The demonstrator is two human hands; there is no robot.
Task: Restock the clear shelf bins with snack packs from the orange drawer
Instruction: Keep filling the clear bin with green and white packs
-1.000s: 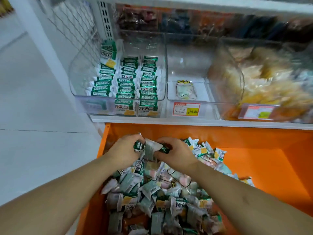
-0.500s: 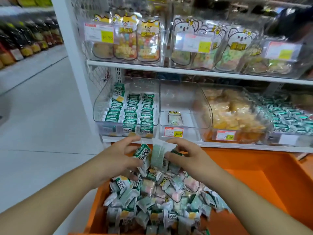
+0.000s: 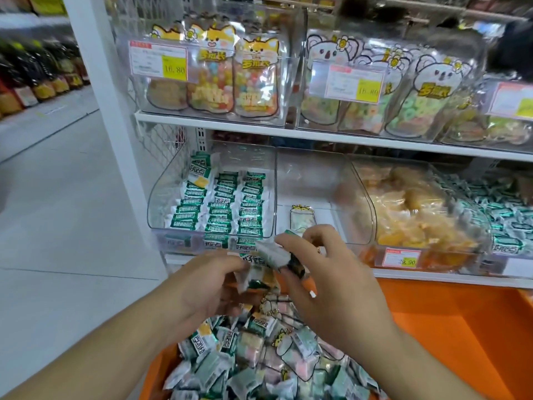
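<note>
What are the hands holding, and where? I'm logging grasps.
Both the left hand and right hand pinch green-and-white snack packs at their edges; motion blur hides the exact grip.

Blurred bottles (image 3: 43,79) along far aisle

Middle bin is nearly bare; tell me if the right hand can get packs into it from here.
Probably yes: the right hand, pinching snack packs, is just before the middle bin, whose top is open, with nothing between them.
</note>
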